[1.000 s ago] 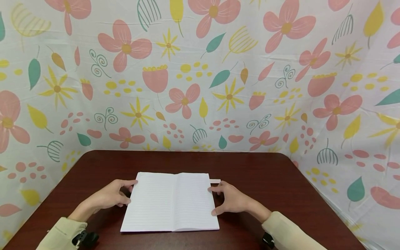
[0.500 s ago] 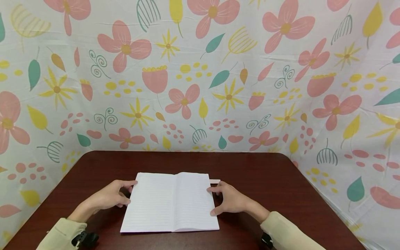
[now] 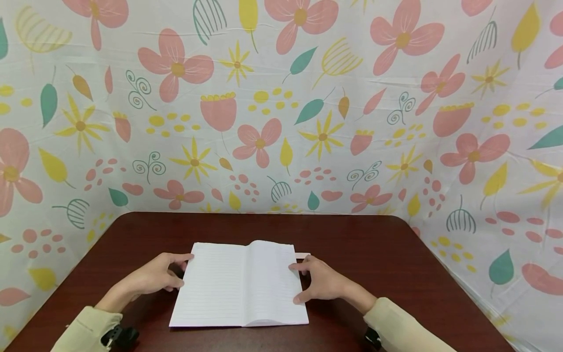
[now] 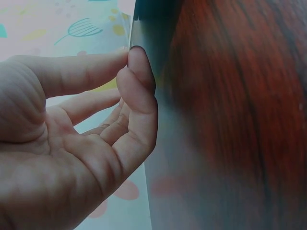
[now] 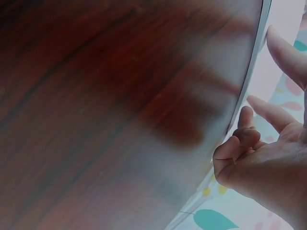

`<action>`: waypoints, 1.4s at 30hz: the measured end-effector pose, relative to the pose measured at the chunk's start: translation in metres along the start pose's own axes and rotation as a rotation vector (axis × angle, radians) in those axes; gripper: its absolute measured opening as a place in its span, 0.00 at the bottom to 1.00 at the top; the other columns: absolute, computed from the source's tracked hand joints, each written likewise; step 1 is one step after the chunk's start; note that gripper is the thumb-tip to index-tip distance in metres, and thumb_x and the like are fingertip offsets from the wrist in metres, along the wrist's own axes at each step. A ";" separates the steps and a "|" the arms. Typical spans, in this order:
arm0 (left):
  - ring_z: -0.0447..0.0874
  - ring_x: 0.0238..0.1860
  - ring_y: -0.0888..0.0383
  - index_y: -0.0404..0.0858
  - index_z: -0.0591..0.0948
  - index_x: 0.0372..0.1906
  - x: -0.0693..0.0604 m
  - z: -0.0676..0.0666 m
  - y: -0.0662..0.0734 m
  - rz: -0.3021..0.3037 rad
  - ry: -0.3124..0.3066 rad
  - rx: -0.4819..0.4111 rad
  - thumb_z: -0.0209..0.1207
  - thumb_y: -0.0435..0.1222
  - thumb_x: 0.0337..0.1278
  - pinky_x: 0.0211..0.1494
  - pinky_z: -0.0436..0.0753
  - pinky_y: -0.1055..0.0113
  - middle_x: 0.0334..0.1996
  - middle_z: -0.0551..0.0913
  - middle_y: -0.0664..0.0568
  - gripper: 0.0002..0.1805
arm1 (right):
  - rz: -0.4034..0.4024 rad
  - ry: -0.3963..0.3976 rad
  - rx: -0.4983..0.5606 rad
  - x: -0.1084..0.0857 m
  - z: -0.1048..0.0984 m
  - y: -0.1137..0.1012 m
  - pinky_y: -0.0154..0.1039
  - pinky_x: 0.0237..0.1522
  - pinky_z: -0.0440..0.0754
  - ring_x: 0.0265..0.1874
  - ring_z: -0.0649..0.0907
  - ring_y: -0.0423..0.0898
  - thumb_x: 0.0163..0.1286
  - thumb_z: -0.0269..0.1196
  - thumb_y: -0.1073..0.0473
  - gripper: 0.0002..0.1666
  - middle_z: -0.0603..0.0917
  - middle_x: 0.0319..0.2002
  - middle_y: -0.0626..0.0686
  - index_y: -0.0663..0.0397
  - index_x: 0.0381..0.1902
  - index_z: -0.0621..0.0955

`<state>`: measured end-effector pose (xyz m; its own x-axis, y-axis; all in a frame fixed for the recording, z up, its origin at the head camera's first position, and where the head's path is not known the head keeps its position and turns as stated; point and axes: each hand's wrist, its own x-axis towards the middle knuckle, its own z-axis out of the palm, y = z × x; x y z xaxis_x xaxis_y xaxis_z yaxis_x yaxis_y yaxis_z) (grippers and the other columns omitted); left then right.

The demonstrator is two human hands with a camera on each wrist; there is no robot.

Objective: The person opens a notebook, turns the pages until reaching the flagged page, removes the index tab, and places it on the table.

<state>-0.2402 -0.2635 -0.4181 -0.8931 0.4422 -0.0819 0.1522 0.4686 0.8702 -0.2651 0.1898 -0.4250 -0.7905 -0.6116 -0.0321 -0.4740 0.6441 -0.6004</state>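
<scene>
- Open notebook [image 3: 215, 288]: flat on dark table [image 3: 369, 239], lined pgs up, btwn both hands.
- L hand [image 3: 154, 275]: thumb & index apart, tips touching notebook's L edge; other fingers curled.
- R hand [image 3: 323, 279]: thumb & index spread apart, tips on R pg nr its outer edge; pg bulges up nr the fold.
- White strip [image 3: 302, 255]: sticks out past notebook's R edge, up top, just by R index.
- Room: band of wood btwn notebook & far table edge; more wood L & R, past the hands.
- Floral cloth [image 3: 272, 107]: hangs behind far edge, also along both sides.
</scene>
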 end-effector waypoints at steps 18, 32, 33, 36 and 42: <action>0.74 0.25 0.53 0.16 0.63 0.74 0.000 0.000 -0.002 -0.007 -0.003 0.001 0.63 0.19 0.59 0.29 0.77 0.65 0.45 0.73 0.41 0.39 | -0.090 0.035 -0.044 0.008 0.006 -0.005 0.48 0.48 0.79 0.47 0.78 0.49 0.57 0.82 0.48 0.46 0.77 0.55 0.60 0.64 0.68 0.81; 0.73 0.24 0.53 0.15 0.62 0.74 0.000 0.001 -0.001 -0.005 -0.008 -0.012 0.63 0.19 0.59 0.29 0.75 0.65 0.44 0.73 0.42 0.39 | 0.007 0.078 -0.022 0.013 0.011 -0.014 0.40 0.41 0.74 0.41 0.73 0.48 0.53 0.85 0.52 0.48 0.75 0.44 0.54 0.67 0.68 0.80; 0.74 0.24 0.53 0.15 0.62 0.74 0.000 0.001 -0.001 -0.005 -0.008 -0.010 0.63 0.19 0.59 0.29 0.76 0.65 0.44 0.72 0.42 0.39 | 0.006 0.080 -0.022 0.014 0.011 -0.015 0.40 0.41 0.74 0.40 0.73 0.48 0.53 0.85 0.52 0.48 0.76 0.44 0.54 0.68 0.68 0.80; 0.74 0.24 0.53 0.15 0.62 0.74 0.000 0.001 -0.002 0.002 -0.009 -0.009 0.63 0.19 0.59 0.28 0.76 0.65 0.44 0.72 0.42 0.39 | 0.000 0.087 -0.026 0.015 0.012 -0.015 0.40 0.42 0.74 0.40 0.72 0.47 0.52 0.85 0.52 0.49 0.76 0.43 0.54 0.70 0.67 0.80; 0.74 0.24 0.53 0.15 0.62 0.74 0.001 0.001 -0.002 -0.004 -0.006 0.001 0.63 0.19 0.59 0.29 0.76 0.65 0.44 0.73 0.42 0.39 | -0.024 0.094 -0.043 0.018 0.013 -0.015 0.38 0.41 0.73 0.37 0.71 0.45 0.51 0.85 0.53 0.49 0.76 0.42 0.55 0.71 0.66 0.80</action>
<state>-0.2405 -0.2631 -0.4205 -0.8912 0.4449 -0.0881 0.1491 0.4708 0.8695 -0.2672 0.1629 -0.4273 -0.8109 -0.5823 0.0584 -0.5078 0.6504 -0.5649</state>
